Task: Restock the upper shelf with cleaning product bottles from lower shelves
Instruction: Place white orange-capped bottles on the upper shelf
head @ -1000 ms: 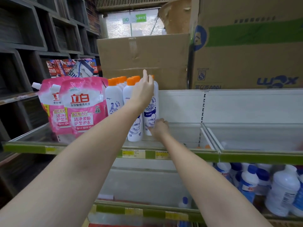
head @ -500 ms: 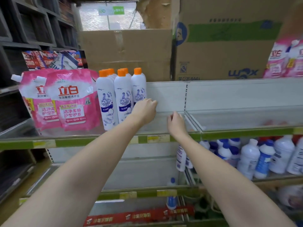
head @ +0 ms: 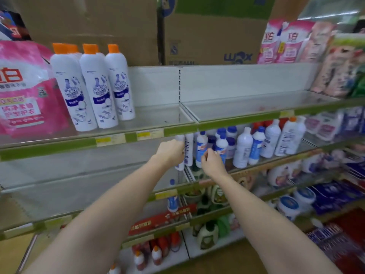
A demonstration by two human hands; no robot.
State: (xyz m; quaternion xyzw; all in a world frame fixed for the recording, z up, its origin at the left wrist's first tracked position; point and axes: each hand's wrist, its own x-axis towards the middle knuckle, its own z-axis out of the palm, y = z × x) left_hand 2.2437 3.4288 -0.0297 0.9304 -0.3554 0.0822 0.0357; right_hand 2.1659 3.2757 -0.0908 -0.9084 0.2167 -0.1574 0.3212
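Green-edged glass shelves (head: 177, 131) fill the store aisle, cardboard boxes (head: 207, 36) stacked above. Orange-capped bottles (head: 92, 88) stand upper left on the upper shelf. At centre, left hand (head: 170, 153) has fingers clamped on a white bottle (head: 180, 151); right hand (head: 212, 163) fingers curl by blue-capped bottles (head: 245, 147).

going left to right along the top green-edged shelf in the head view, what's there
pink detergent pouch → three front orange-capped white bottles → bare stretch of shelf → clear divider → empty right bay → pink and green pouches at the far right
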